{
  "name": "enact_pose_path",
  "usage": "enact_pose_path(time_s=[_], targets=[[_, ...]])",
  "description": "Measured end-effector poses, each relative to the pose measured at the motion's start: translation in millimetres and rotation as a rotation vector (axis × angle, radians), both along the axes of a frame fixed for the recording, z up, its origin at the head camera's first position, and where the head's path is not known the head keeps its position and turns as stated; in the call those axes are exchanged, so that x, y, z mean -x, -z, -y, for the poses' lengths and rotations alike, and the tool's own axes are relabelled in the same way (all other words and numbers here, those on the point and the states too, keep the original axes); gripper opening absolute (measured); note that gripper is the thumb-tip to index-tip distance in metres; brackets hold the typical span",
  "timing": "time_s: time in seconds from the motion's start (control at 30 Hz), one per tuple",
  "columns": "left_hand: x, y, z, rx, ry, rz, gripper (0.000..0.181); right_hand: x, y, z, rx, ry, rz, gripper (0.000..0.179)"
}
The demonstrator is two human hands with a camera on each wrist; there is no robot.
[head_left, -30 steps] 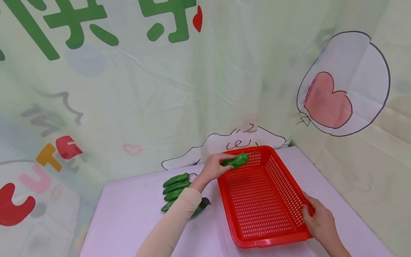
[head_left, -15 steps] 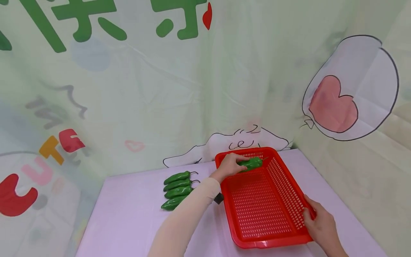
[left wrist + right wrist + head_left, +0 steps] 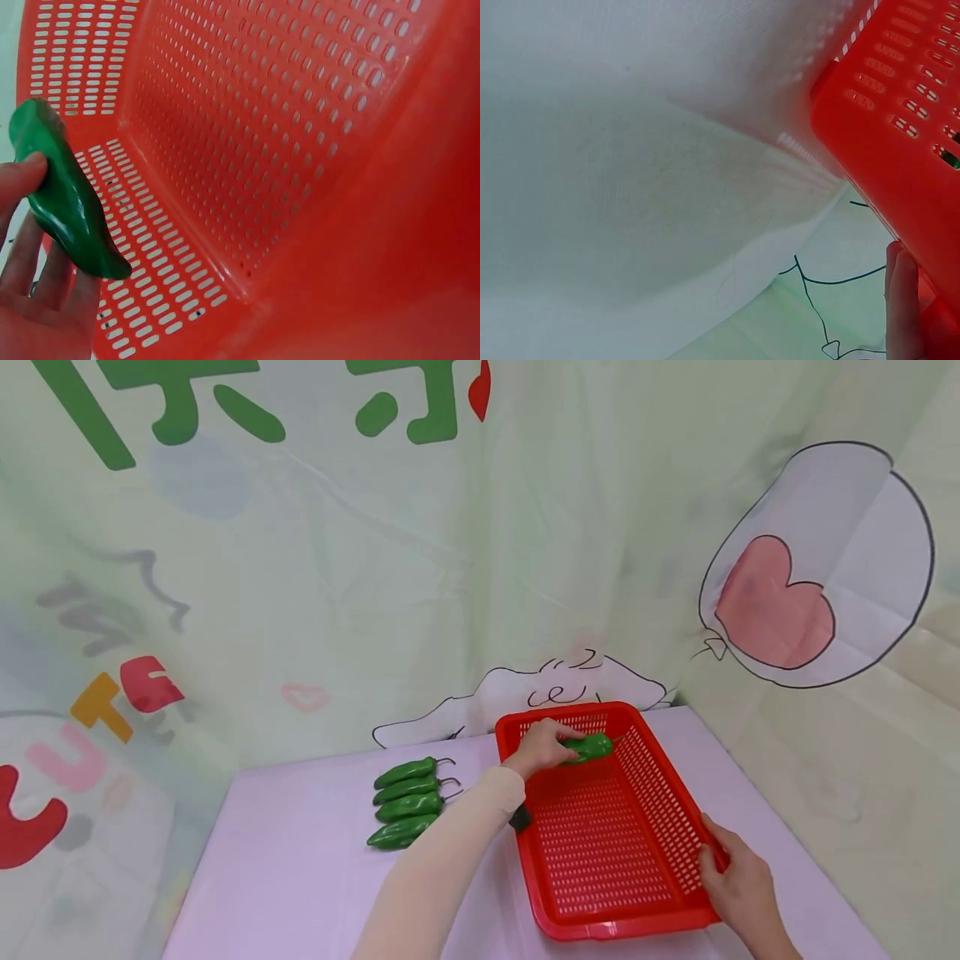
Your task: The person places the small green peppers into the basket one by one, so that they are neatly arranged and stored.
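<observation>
My left hand (image 3: 542,746) pinches a green pepper (image 3: 592,747) between thumb and fingers, inside the far end of the red plastic basket (image 3: 600,852). In the left wrist view, the glossy pepper (image 3: 71,206) lies against the fingers of the left hand (image 3: 45,307), with the perforated basket wall behind it. My right hand (image 3: 742,881) grips the basket's right rim near the front corner. The right wrist view shows only some fingers (image 3: 904,304) of that hand on the rim.
Several green peppers (image 3: 408,806) lie in a column left of the basket, the nearest partly covered by the left sleeve (image 3: 450,860). A pale table (image 3: 285,860) carries everything. Printed curtains (image 3: 360,593) hang behind and at the right.
The left hand has moved right and further into the basket with the pepper, then slowed. The right hand keeps its hold on the rim. The head view has shifted slightly.
</observation>
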State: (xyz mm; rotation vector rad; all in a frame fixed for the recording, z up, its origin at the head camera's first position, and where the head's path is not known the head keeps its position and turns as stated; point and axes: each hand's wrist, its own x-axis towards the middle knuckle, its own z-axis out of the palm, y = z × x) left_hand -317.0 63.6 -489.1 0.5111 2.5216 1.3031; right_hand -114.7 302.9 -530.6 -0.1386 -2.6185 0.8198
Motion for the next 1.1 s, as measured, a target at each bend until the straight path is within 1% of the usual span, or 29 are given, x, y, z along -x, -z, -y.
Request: enact_pose_path(time_s=[0.17,0.23,0.33,0.4,0.47,0.53,0.63,0.73,0.97,1.1], targets=[[0.6,0.5,-6.7,0.041,-0.033,0.005,0.032,1.8,0.4,-1.4,-0.001,0.003,-0.011,0.043],[0.6,4.3,-9.8,0.056,-0.03,0.006,0.032,2.4,0.1,-2.1,0.002,0.005,0.007,0.043],[1.1,16.4,-14.4,0.065,-0.038,0.03,0.032,2.1,-0.9,-1.8,0.011,0.012,0.051,0.044],[2.2,26.7,-17.1,0.065,-0.058,0.061,0.033,1.0,-1.9,-1.1,0.017,0.019,0.083,0.045],[3.7,34.8,-18.9,0.067,-0.085,0.077,0.033,-0.1,-3.8,0.1,0.028,0.024,0.103,0.046],[5.5,40.7,-20.0,0.076,-0.111,0.078,0.034,-0.6,-5.8,0.8,0.035,0.029,0.121,0.046],[6.0,46.9,-18.8,0.103,-0.133,0.054,0.033,-1.1,-6.2,1.8,0.041,0.033,0.132,0.047],[5.9,50.3,-17.3,0.124,-0.149,0.045,0.033,-0.5,-5.6,2.1,0.035,0.037,0.121,0.047],[5.4,53.5,-16.5,0.099,-0.195,0.09,0.034,-1.3,-5.1,2.3,0.037,0.037,0.107,0.047],[7.0,54.2,-16.7,0.115,-0.221,0.066,0.036,-1.3,-5.3,1.9,0.035,0.03,0.104,0.047]])
